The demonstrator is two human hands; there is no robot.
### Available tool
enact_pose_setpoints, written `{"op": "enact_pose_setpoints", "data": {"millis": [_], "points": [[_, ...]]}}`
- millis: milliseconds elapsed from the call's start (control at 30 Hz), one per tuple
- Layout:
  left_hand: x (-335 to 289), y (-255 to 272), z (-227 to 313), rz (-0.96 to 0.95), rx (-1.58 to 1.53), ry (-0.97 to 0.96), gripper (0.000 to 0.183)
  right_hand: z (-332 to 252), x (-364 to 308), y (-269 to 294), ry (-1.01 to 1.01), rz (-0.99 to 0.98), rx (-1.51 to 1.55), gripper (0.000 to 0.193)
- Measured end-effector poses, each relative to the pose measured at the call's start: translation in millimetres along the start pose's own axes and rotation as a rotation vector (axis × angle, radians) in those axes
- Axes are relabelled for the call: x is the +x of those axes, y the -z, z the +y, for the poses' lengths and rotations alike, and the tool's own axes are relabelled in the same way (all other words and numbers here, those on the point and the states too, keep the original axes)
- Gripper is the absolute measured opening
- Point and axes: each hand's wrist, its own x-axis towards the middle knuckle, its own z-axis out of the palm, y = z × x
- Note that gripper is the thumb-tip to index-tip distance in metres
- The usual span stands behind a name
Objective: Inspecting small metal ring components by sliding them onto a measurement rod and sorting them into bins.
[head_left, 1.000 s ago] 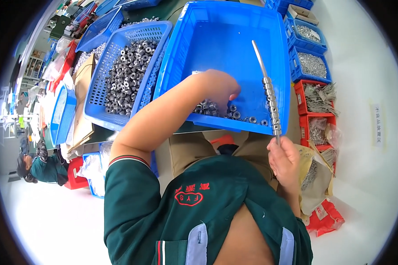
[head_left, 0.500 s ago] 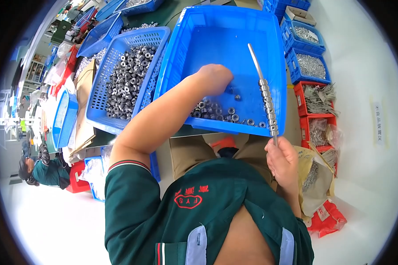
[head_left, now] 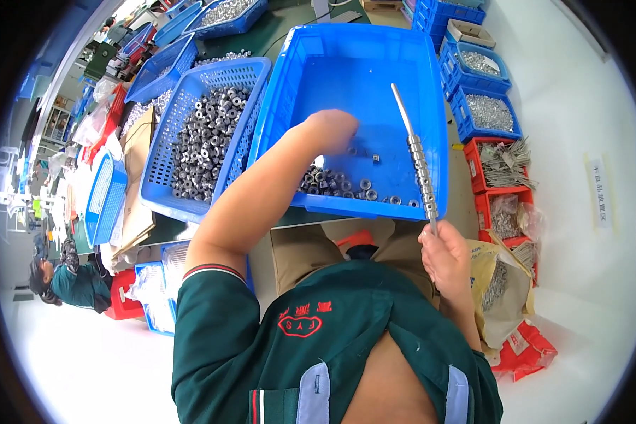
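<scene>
Now, left hand (head_left: 332,131): we reach into the blue tub (head_left: 360,78), grip curled over loose nuts (head_left: 339,185); whether it has one, we cannot tell.
Right hand (head_left: 445,258): grip clenched on the rod (head_left: 413,152), tip toward 12 o'clock so threaded nuts stay stacked.
Nuts: heaped at the tub's 6 o'clock edge, close to us.
Basket (head_left: 205,134): at 9 o'clock, full of nuts.

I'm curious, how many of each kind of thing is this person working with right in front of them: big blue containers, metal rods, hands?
solid blue tub: 1
blue mesh basket: 1
metal rod, threaded with small parts: 1
hands, left hand in the tub and right hand gripping the rod: 2
Total: 5
</scene>
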Motion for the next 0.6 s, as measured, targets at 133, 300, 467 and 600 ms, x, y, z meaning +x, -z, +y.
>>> {"op": "enact_pose_setpoints", "data": {"millis": [133,300,467,600], "points": [[-9.6,22.2,-16.5,0.288,-0.651,-0.016,0.018,0.1,-3.3,1.2,-0.043,-0.021,-0.083,0.011],[-18.4,33.5,-13.8,0.264,-1.765,-0.031,0.021,1.6,-6.1,-1.7,-0.067,-0.063,-0.045,0.009],[-16.8,32.3,-17.2,0.271,-2.061,-0.121,0.019,0.0,-6.7,-5.5,-0.044,-0.095,-0.07,0.01],[-17.4,35.5,-15.9,0.281,-2.098,-0.101,0.017,-3.1,-6.1,-8.6,-0.042,-0.104,-0.08,0.009]]}}
